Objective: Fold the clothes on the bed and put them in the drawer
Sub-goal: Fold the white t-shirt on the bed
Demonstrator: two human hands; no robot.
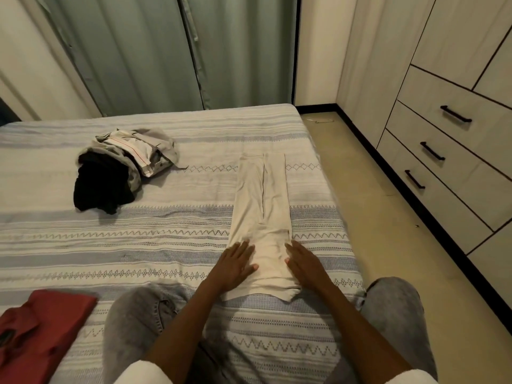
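A cream garment [261, 206], folded into a long narrow strip, lies on the striped bed [166, 239] near its right edge. My left hand [235, 266] presses flat on the strip's near left side, fingers straight. On the near right side my right hand [303, 261] lies flat as well. A loose pile of grey, white and black clothes [122, 173] sits further back on the left. A red garment [38, 336] lies at the bed's near left corner. Drawers with black handles [432, 151] stand closed along the right wall.
My knees in grey jeans [133, 328] rest on the bed's near edge. A strip of beige floor [388, 231] runs between bed and wardrobe. Green curtains [155, 51] hang behind the bed.
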